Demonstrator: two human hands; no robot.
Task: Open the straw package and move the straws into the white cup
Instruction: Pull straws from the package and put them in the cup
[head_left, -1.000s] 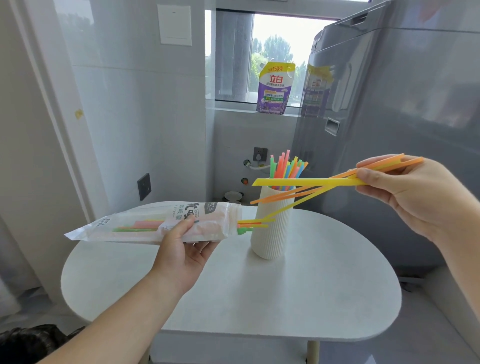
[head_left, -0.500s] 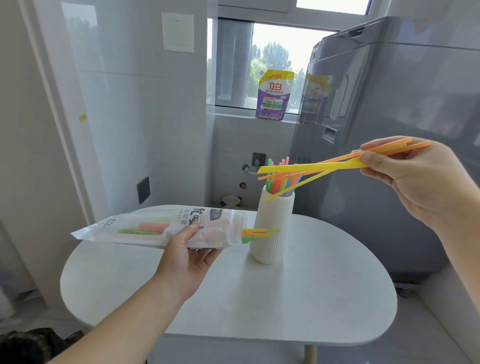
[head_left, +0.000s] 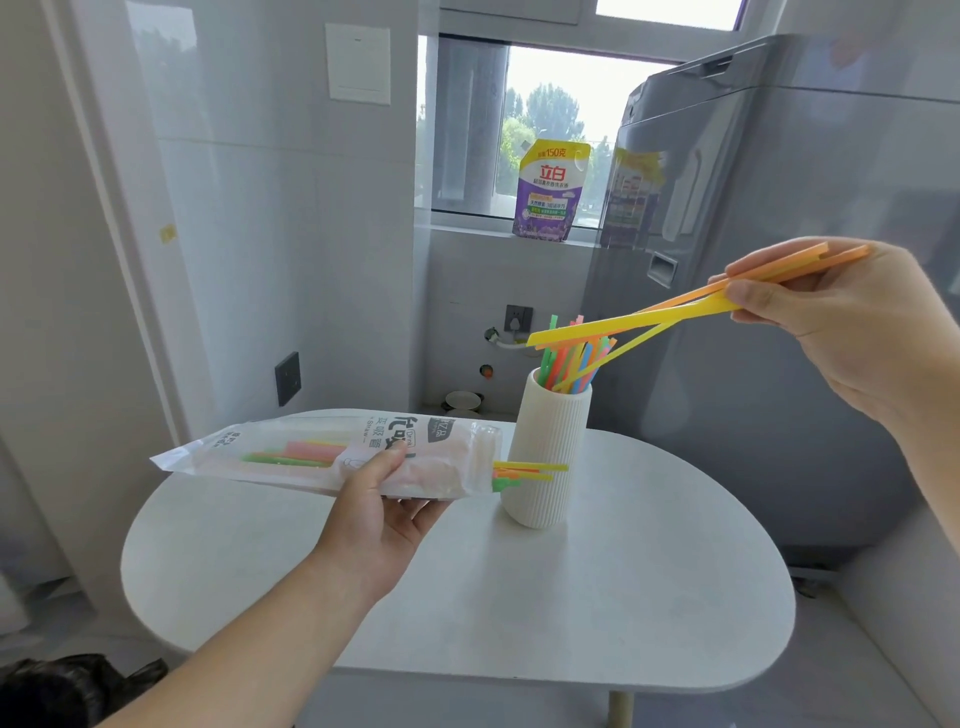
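Note:
My left hand (head_left: 382, 512) holds the clear straw package (head_left: 332, 452) level above the table, its open end toward the cup, with a few straw tips (head_left: 524, 472) poking out. The ribbed white cup (head_left: 545, 457) stands upright on the table with several coloured straws (head_left: 569, 364) in it. My right hand (head_left: 836, 322) pinches a small bunch of yellow and orange straws (head_left: 639, 325), held up to the right of the cup. Their free ends slant down to the left and reach over the cup's mouth, one yellow tip lying among the straws there.
The cup stands near the back of a white oval table (head_left: 571, 597). A grey appliance (head_left: 779, 312) rises close behind and to the right. A purple detergent pouch (head_left: 550, 192) sits on the window sill. A tiled wall with sockets (head_left: 287, 378) is on the left.
My right hand has lifted the bunch of straws up and clear of the package, and their tips now hang over the cup's mouth. The package has stayed about where it was.

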